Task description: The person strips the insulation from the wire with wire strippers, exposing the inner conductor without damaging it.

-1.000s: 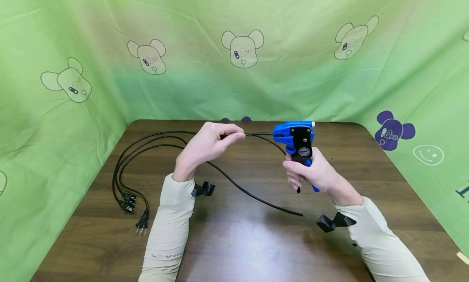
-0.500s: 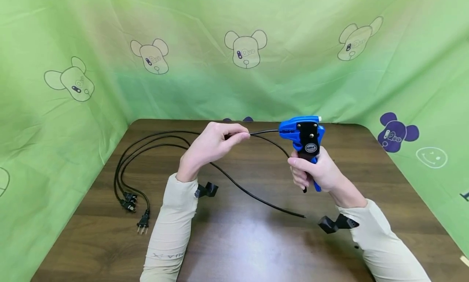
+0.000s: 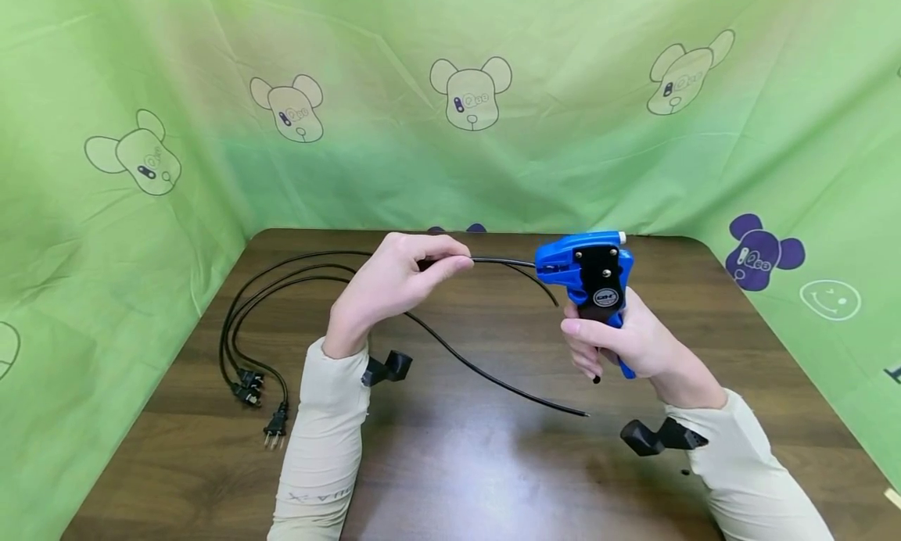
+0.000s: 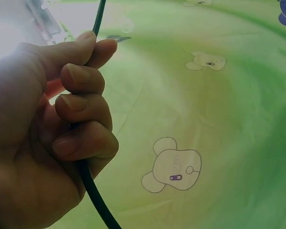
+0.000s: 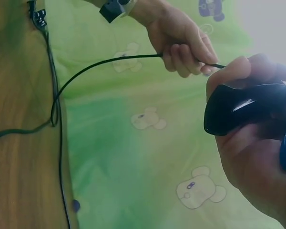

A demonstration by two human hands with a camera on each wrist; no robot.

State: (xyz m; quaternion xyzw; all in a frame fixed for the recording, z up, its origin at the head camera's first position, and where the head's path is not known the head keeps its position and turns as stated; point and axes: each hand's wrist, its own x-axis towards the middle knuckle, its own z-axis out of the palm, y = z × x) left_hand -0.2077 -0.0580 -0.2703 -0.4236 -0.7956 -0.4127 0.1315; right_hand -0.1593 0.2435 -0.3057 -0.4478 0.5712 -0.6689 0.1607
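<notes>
My right hand [image 3: 619, 342] grips the handles of a blue and black pistol-shaped wire stripper [image 3: 607, 267], held up over the table. In the right wrist view, its black handle [image 5: 243, 112] shows inside the curled fingers. My left hand [image 3: 397, 283] pinches a black power cord [image 3: 501, 260] between thumb and forefinger. From there the cord runs right to the stripper's nose, where its tip is hidden. In the left wrist view the cord [image 4: 99, 202] also passes under the other curled fingers.
Two more black cords lie on the brown table [image 3: 450, 478], one with its cut end [image 3: 580, 413] at front centre. Plugs [image 3: 274, 425] sit at the left. A dark crumb [image 3: 685, 472] lies near the right sleeve. A green printed curtain [image 3: 338, 181] surrounds the table.
The stripper rose and tilted slightly, then came down again a little further right. Slightly more cord shows between it and my left hand, which keeps its pinch.
</notes>
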